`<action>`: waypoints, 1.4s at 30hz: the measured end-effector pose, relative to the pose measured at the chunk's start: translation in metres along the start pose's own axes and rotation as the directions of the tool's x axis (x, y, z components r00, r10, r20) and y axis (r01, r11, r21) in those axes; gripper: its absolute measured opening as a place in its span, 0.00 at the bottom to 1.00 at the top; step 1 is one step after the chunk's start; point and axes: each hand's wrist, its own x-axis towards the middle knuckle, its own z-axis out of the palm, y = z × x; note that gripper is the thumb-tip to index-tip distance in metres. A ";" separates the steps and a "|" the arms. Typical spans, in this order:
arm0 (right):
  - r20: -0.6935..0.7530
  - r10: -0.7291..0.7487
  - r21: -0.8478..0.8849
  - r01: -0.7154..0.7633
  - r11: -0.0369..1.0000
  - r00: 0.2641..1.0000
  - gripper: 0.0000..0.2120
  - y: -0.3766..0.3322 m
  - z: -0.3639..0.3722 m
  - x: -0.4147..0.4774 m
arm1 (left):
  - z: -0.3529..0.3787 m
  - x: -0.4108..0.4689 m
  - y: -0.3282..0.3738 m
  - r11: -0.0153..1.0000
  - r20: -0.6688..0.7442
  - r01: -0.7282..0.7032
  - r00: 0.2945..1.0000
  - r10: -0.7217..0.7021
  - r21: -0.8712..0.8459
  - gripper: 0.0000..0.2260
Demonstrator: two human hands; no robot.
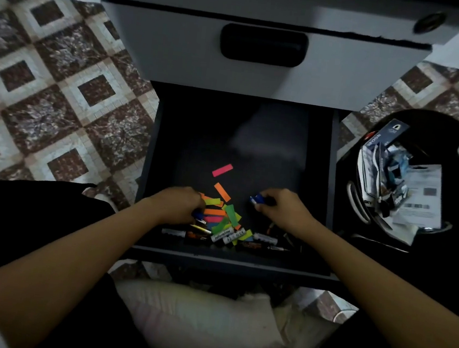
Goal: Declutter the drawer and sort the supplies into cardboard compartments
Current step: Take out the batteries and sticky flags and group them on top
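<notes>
Our right hand (281,208) pinches a blue item (257,199); our left hand (179,205), grip unclear, lies nearer the crosswise batteries (224,235) beside it.

The light is dim and flat; the inside of the open drawer (197,141) is nearly black, with one faint pale glare patch on its floor; only the neon paper strips (219,211) show bright. Wide-angle distortion bows the tiled floor (47,81) and the cabinet (179,53) edges; the whole frame is soft, blurrier toward the corners.
</notes>
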 end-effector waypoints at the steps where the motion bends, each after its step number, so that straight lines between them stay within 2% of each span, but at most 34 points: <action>1: 0.000 0.004 0.005 -0.004 1.000 1.000 0.13 0.000 0.000 0.000 | 0.000 0.000 0.000 1.000 0.000 0.007 1.000 -0.007 -0.002 0.11; 4: 0.002 0.000 0.055 0.000 0.998 1.000 0.11 0.001 -0.001 0.002 | -0.001 0.000 -0.002 0.998 -0.018 0.014 1.000 -0.015 -0.057 0.12; 6: 0.018 0.008 0.133 -0.010 0.991 1.000 0.08 -0.001 -0.002 0.003 | -0.004 0.000 -0.004 0.986 -0.048 0.017 0.999 -0.025 -0.165 0.12; 10: 0.060 0.054 0.418 -0.075 0.905 0.997 0.06 -0.008 -0.007 0.002 | -0.016 -0.003 -0.001 0.902 -0.102 -0.007 0.994 -0.041 -0.431 0.12; 12: 0.071 0.068 0.521 -0.095 0.848 0.995 0.06 -0.011 -0.009 0.001 | -0.021 -0.006 0.003 0.820 -0.132 -0.024 0.989 -0.064 -0.571 0.11; 17: 0.055 0.021 0.668 -0.052 0.742 0.998 0.04 -0.025 -0.019 -0.010 | -0.040 -0.017 0.013 0.542 -0.186 -0.051 0.962 -0.198 -0.839 0.07; 19: 0.023 0.002 0.695 -0.018 0.719 1.000 0.04 -0.032 -0.026 -0.017 | -0.050 -0.025 0.021 0.451 -0.220 -0.087 0.943 -0.250 -0.888 0.07; 22: -0.048 0.002 0.724 0.033 0.689 0.999 0.05 -0.042 -0.035 -0.027 | -0.065 -0.040 0.033 0.381 -0.293 -0.169 0.908 -0.298 -0.909 0.05; 26: -0.157 -0.041 0.694 0.140 0.706 0.987 0.06 -0.059 -0.048 -0.046 | -0.088 -0.061 0.046 0.294 -0.352 -0.253 0.866 -0.355 -0.922 0.07; 29: -0.259 -0.097 0.620 0.243 0.746 0.961 0.07 -0.082 -0.071 -0.064 | -0.114 -0.076 0.054 0.285 -0.389 -0.295 0.841 -0.376 -0.912 0.06; 32: -0.360 -0.153 0.548 0.341 0.764 0.920 0.04 -0.113 -0.107 -0.079 | -0.152 -0.088 0.064 0.290 -0.442 -0.350 0.818 -0.369 -0.891 0.05; 35: -0.484 -0.199 0.448 0.437 0.780 0.852 0.06 -0.150 -0.151 -0.095 | -0.199 -0.103 0.074 0.257 -0.483 -0.412 0.799 -0.360 -0.874 0.05; 38: -0.578 -0.238 0.308 0.478 0.822 0.781 0.08 -0.182 -0.193 -0.102 | -0.244 -0.116 0.083 0.332 -0.540 -0.438 0.766 -0.349 -0.835 0.02; 42: -0.583 -0.222 0.195 0.400 0.896 0.782 0.14 -0.215 -0.241 -0.095 | -0.299 -0.118 0.090 0.373 -0.549 -0.422 0.752 -0.365 -0.826 0.04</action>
